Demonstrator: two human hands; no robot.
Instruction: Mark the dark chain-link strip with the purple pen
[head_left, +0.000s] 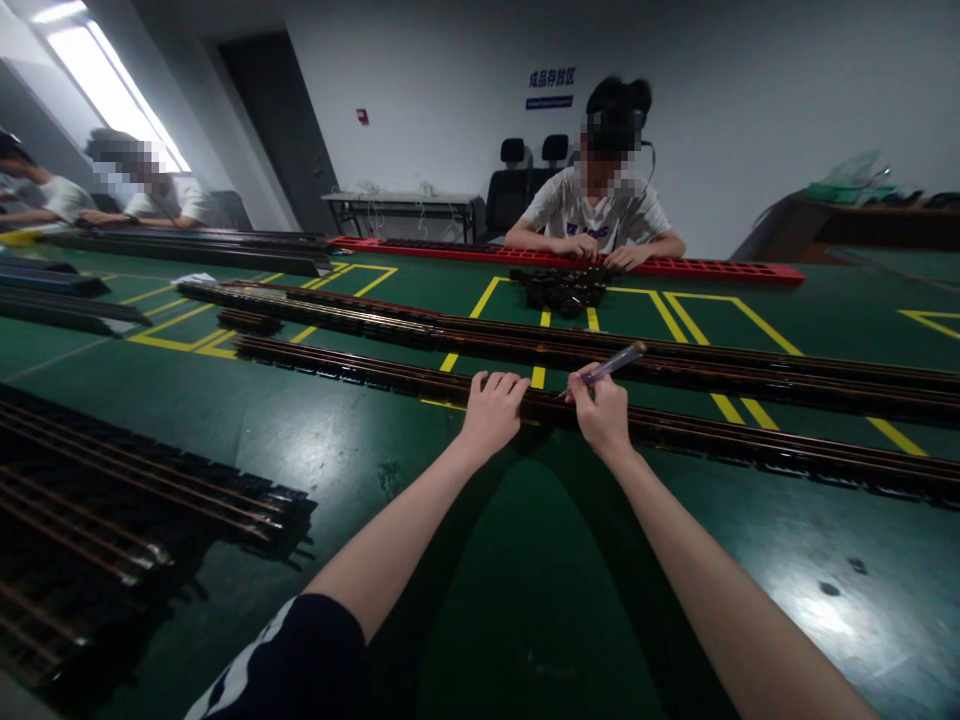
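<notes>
A long black rail with copper-coloured strips lies across the green table in front of me. My left hand is closed over this rail, its fingers curled across the top; the thumb is hidden. Just to the right, my right hand grips what looks like a screwdriver with a clear, purplish handle. The tool slants, handle end up and to the right, its thin tip down at the rail near my left hand. Whether the tip touches the rail I cannot tell.
Behind my rail runs another bundle of rails. More rails lie stacked at the left. Across the table, a co-worker sits behind a red rail and a black parts pile. Other people sit far left.
</notes>
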